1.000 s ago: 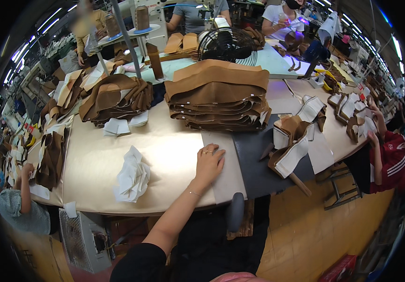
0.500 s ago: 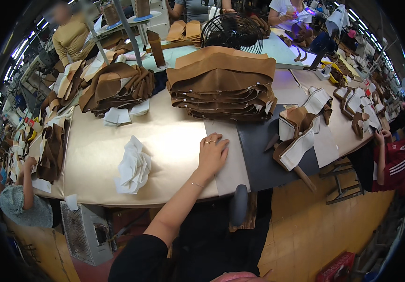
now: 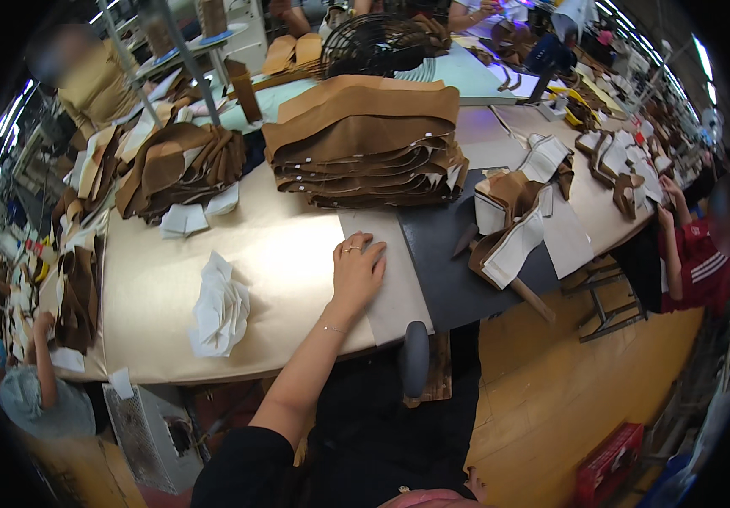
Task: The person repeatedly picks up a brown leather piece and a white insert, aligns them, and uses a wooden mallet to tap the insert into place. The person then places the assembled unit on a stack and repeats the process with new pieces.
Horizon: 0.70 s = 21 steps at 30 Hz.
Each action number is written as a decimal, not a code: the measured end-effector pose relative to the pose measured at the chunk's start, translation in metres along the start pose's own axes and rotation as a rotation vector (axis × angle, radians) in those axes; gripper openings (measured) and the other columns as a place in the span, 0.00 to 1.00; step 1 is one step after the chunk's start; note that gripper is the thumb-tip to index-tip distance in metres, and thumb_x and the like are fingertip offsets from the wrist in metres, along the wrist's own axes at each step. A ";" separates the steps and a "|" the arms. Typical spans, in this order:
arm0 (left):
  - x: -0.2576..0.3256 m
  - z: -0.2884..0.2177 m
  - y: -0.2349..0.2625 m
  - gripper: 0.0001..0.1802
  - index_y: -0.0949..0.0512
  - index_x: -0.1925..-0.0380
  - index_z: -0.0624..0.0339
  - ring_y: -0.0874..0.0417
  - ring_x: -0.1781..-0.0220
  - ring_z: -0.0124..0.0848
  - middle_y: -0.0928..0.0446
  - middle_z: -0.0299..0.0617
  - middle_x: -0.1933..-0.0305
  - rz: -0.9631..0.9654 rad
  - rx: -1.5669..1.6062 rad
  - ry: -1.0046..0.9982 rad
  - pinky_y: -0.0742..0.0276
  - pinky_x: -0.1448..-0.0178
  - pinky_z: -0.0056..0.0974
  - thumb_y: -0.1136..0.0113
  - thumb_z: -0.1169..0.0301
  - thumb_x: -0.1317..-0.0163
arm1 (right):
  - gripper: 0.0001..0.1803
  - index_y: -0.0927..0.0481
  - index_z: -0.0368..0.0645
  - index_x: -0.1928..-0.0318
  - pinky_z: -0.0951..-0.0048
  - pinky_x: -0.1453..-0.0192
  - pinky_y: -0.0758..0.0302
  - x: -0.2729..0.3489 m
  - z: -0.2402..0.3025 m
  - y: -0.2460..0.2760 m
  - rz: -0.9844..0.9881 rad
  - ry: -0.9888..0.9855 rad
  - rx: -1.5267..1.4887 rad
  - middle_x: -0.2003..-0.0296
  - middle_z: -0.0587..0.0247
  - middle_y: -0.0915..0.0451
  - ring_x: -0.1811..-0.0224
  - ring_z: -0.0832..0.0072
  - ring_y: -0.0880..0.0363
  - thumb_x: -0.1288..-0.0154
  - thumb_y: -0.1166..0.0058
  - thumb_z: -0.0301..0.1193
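My left hand (image 3: 358,273) lies palm down on a pale grey sheet (image 3: 399,309) on the table, its fingers slightly bent and apart, holding nothing. Rings and a thin bracelet show on it. Just beyond the fingertips rises a tall stack of curved brown leather pieces (image 3: 365,123). To the left of the hand is a loose pile of thin white pieces (image 3: 221,309). A black mat (image 3: 445,245) lies to its right. My right hand does not show.
On the mat's right are brown and white folded pieces (image 3: 509,220) and a wooden-handled tool (image 3: 532,300). More leather pieces (image 3: 183,165) heap at the left. A black fan (image 3: 377,46) stands behind the stack. Co-workers sit around; one wears a red top (image 3: 703,262).
The whole view has shifted and tilted a little, so the table things appear farther left. My left hand stays resting on the grey sheet.
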<state>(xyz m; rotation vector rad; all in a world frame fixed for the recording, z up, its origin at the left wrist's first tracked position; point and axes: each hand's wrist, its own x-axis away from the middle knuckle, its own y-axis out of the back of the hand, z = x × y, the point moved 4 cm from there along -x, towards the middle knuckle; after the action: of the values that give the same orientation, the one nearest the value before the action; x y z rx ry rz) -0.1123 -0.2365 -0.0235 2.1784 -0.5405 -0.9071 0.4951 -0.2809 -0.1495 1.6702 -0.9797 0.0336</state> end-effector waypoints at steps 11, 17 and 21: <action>0.002 0.000 -0.002 0.15 0.17 0.54 0.55 0.29 0.35 0.44 0.25 0.46 0.44 0.000 0.024 -0.003 0.40 0.31 0.49 0.37 0.70 0.42 | 0.21 0.27 0.46 0.39 0.55 0.29 0.36 0.011 0.006 0.009 -0.249 -0.154 0.079 0.33 0.55 0.34 0.36 0.62 0.31 0.29 0.51 0.40; -0.003 0.000 0.001 0.14 0.17 0.54 0.56 0.29 0.35 0.44 0.24 0.47 0.44 0.008 0.033 -0.016 0.41 0.30 0.49 0.38 0.70 0.41 | 0.17 0.13 0.44 0.53 0.48 0.28 0.43 -0.007 0.006 0.052 0.255 -0.169 -0.100 0.27 0.58 0.44 0.39 0.63 0.28 0.38 0.45 0.36; -0.002 0.002 0.001 0.14 0.17 0.54 0.57 0.30 0.33 0.45 0.25 0.47 0.43 0.032 0.069 0.003 0.42 0.29 0.49 0.38 0.69 0.40 | 0.18 0.14 0.47 0.49 0.45 0.22 0.52 -0.012 0.008 0.048 0.330 -0.150 0.010 0.21 0.66 0.56 0.33 0.61 0.32 0.31 0.50 0.38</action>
<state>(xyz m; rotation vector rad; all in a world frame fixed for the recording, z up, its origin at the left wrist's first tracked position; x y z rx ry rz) -0.1150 -0.2373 -0.0230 2.2254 -0.6121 -0.8803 0.4546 -0.2816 -0.1204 1.5207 -1.3638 0.1346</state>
